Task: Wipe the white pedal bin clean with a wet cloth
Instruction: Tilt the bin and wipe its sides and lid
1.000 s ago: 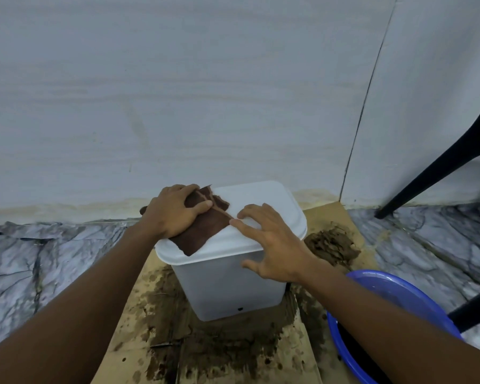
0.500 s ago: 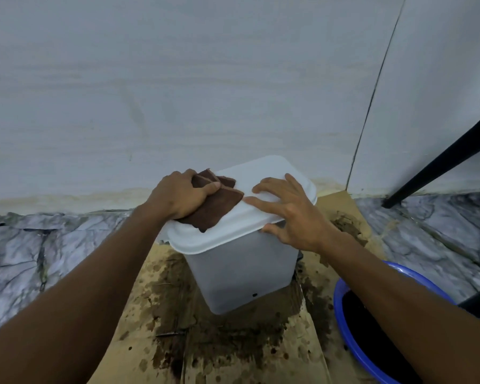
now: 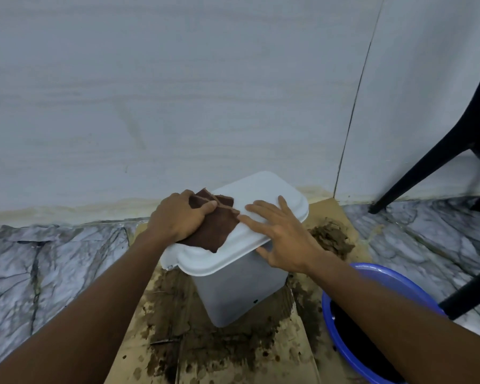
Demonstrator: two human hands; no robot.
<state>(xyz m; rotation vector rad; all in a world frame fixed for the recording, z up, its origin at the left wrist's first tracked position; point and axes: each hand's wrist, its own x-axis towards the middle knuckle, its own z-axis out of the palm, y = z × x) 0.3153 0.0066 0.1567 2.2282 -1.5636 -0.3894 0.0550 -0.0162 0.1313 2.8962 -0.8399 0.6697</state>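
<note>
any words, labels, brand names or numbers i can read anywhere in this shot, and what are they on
There is no readable text in this view.
The white pedal bin is plain, with only a small dark dot low on its side and no letters.
The brown cloth, blue basin, cardboard and wall carry no print or labels.

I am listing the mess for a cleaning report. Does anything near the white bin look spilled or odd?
Yes. A mud clump lies on the cardboard right of the white bin, and dark wet stains spread around the bin's base. The blue basin holds almost black water.
</note>
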